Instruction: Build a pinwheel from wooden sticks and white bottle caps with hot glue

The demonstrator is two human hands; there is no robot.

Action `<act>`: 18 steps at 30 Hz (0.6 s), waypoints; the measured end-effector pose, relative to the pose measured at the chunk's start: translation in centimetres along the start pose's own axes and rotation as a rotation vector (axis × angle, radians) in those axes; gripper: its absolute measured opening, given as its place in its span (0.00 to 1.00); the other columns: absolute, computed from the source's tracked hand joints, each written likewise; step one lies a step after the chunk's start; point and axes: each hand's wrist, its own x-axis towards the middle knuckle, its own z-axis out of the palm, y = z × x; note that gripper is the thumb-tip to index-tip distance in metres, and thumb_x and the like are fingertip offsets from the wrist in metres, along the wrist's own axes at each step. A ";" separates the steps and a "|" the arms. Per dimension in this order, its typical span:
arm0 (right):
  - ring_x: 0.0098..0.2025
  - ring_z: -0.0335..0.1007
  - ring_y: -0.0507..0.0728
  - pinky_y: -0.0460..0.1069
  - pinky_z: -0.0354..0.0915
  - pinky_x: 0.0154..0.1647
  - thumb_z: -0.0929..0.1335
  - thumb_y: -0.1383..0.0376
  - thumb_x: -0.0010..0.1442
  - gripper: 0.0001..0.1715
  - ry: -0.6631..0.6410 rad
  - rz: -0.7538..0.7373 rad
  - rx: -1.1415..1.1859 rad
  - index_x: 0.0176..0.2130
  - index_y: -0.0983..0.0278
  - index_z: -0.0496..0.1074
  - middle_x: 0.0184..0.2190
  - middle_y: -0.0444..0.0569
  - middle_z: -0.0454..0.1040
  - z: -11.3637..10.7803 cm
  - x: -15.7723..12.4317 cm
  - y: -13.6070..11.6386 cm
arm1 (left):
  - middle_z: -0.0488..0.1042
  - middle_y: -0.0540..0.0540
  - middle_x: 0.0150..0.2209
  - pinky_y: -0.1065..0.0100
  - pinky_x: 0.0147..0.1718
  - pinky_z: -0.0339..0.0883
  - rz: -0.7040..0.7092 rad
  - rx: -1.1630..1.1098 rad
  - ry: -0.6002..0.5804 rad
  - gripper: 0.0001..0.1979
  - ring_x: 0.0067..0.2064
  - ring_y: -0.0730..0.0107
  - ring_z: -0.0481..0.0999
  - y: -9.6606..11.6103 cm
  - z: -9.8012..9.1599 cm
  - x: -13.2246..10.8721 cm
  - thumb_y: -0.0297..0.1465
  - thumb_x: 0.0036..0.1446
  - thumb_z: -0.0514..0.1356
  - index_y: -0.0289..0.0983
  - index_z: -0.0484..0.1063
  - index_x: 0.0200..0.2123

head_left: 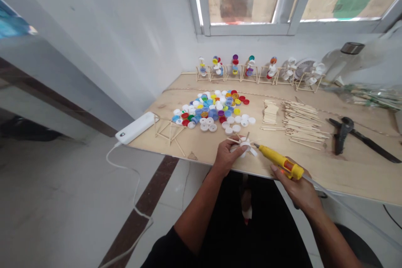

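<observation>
Near the table's front edge, my left hand (228,153) grips a small wheel of white bottle caps and wooden sticks (245,146), its sticks poking outward. My right hand (297,186) is wrapped round a yellow hot glue gun (276,158), whose nozzle points left and comes close to the wheel's right side. Whether the nozzle touches it I cannot tell. A long glue stick (333,194) trails out of the gun's back. Loose white caps (208,124) lie just beyond my left hand.
Coloured bottle caps (216,104) are heaped mid-table. Wooden sticks (303,123) lie to the right, near black-handled pliers (344,134). A stick frame (169,130) and white power strip (136,128) occupy the left edge. Several finished cap wheels on stands (235,67) line the wall.
</observation>
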 end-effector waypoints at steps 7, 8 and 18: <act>0.32 0.71 0.56 0.47 0.65 0.29 0.68 0.51 0.54 0.17 0.002 -0.015 -0.006 0.34 0.63 0.70 0.30 0.47 0.75 0.0 0.0 0.3 | 0.76 0.45 0.41 0.69 0.38 0.66 0.003 0.016 -0.012 0.16 0.39 0.66 0.73 0.1 0.0 0.0 0.39 0.43 0.68 0.35 0.75 0.34; 0.32 0.71 0.56 0.47 0.65 0.29 0.68 0.52 0.54 0.17 0.004 -0.022 -0.005 0.34 0.63 0.70 0.30 0.47 0.75 0.0 0.0 0.3 | 0.76 0.44 0.41 0.68 0.39 0.66 0.005 0.021 -0.011 0.16 0.40 0.65 0.73 0.1 0.0 0.0 0.39 0.43 0.68 0.35 0.75 0.34; 0.28 0.70 0.55 0.46 0.64 0.26 0.68 0.53 0.54 0.15 0.019 -0.043 -0.028 0.31 0.63 0.70 0.26 0.45 0.74 -0.2 0.1 -0.1 | 0.77 0.44 0.39 0.67 0.38 0.66 0.004 0.038 -0.009 0.16 0.38 0.64 0.74 0.2 -0.1 0.0 0.39 0.43 0.68 0.34 0.76 0.33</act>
